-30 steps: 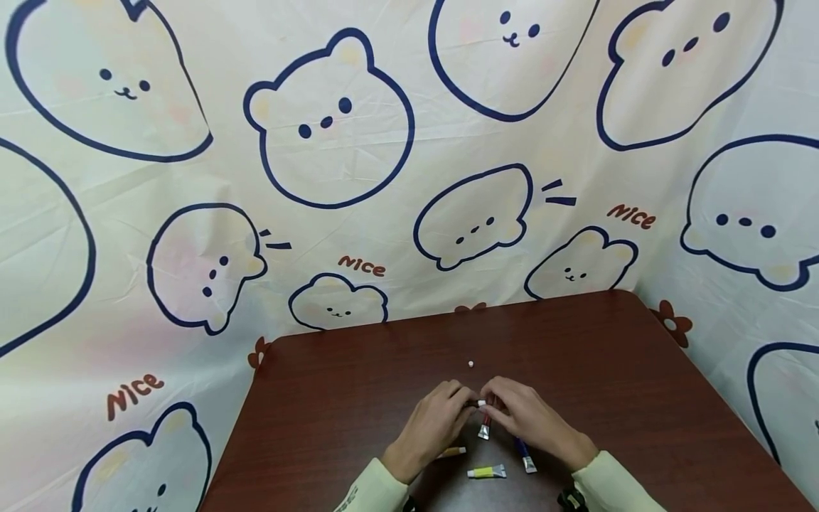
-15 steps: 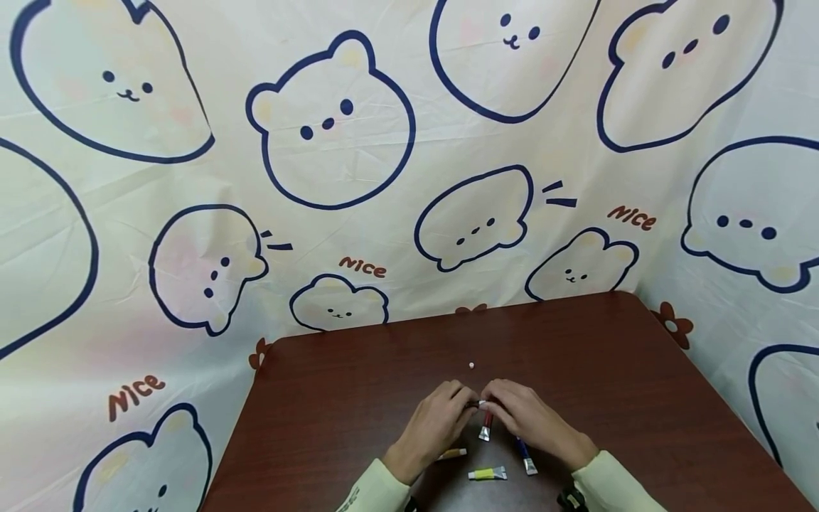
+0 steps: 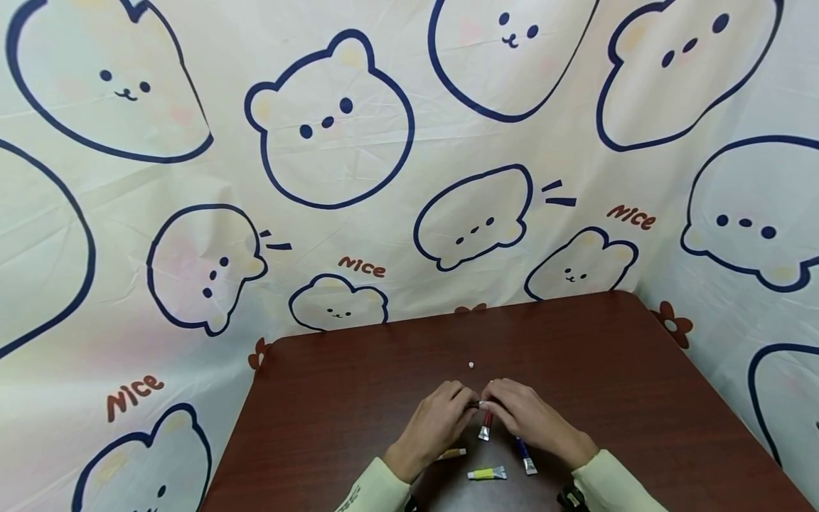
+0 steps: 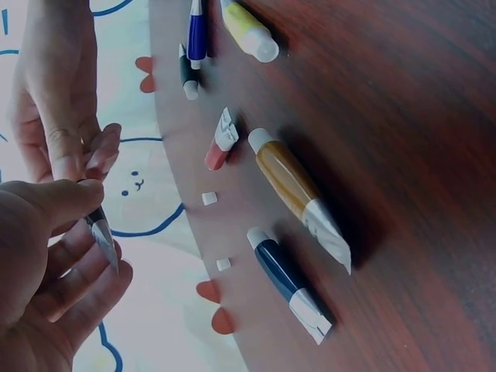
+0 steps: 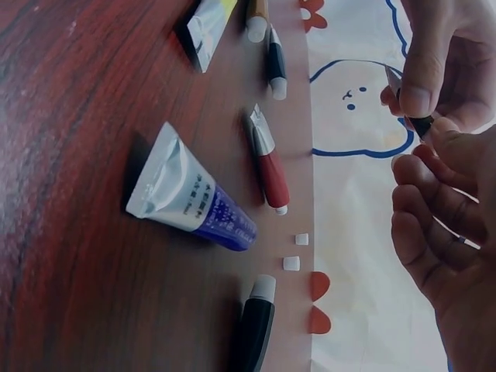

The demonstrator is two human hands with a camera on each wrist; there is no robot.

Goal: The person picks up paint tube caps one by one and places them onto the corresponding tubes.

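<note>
My left hand (image 3: 431,427) pinches a small dark paint tube (image 4: 101,232) with a silver crimped end, between thumb and fingers. At the tube's other end, the fingertips of my right hand (image 3: 527,419) pinch its tip, which they mostly cover. Both hands meet just above the middle of the table. Beneath them lies a red paint tube (image 3: 485,424). Nearer my body are a yellow tube (image 3: 488,473), a blue tube (image 3: 526,455) and an ochre tube (image 3: 453,454), the last partly behind my left hand.
Two small white caps (image 5: 301,239) lie on the table (image 3: 358,384) beyond the hands. A dark blue tube (image 4: 283,271) shows in the left wrist view, and a dark green one (image 5: 256,329) in the right wrist view. A printed cloth (image 3: 358,235) hangs behind the table.
A white piece that showed between the hands a second ago is now mostly covered by my right fingertips. Hands and tubes otherwise stay in place.
</note>
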